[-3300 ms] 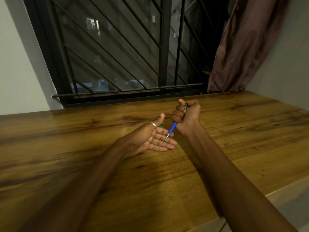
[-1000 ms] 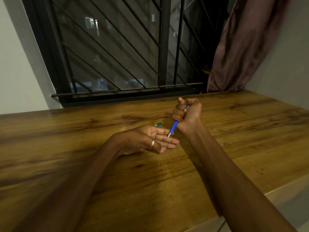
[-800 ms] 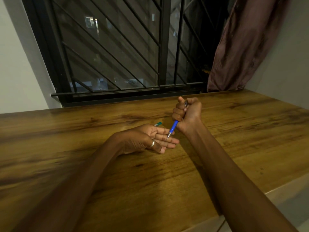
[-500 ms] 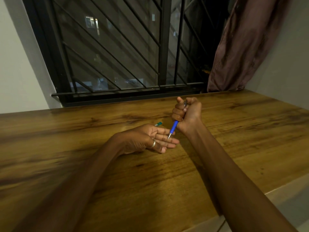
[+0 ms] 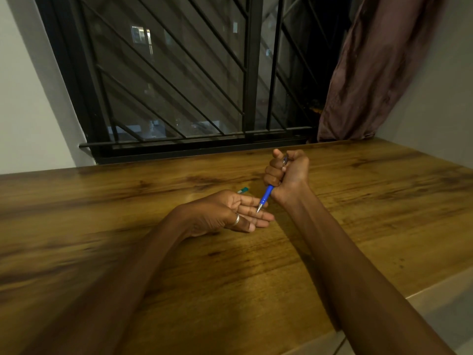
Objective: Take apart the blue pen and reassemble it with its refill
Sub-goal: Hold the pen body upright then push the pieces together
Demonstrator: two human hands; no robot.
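Note:
My right hand is closed in a fist around the blue pen, held above the wooden table. The pen's blue grip and metal tip stick out below the fist and point down-left; its dark top end shows above my thumb. My left hand rests on the table, palm turned up, fingers loosely curled, a ring on the thumb. The pen tip hangs just over the left fingers; whether it touches them I cannot tell. The pen's barrel is hidden inside my fist.
A small green object lies on the table just behind my left hand. A barred window stands behind the table, with a brownish curtain at the right. The table's front edge runs along the lower right.
My left hand turned inward and its thumb folded down over the palm compared with 3.3 s ago. In the last second neither hand nor the pen has visibly moved.

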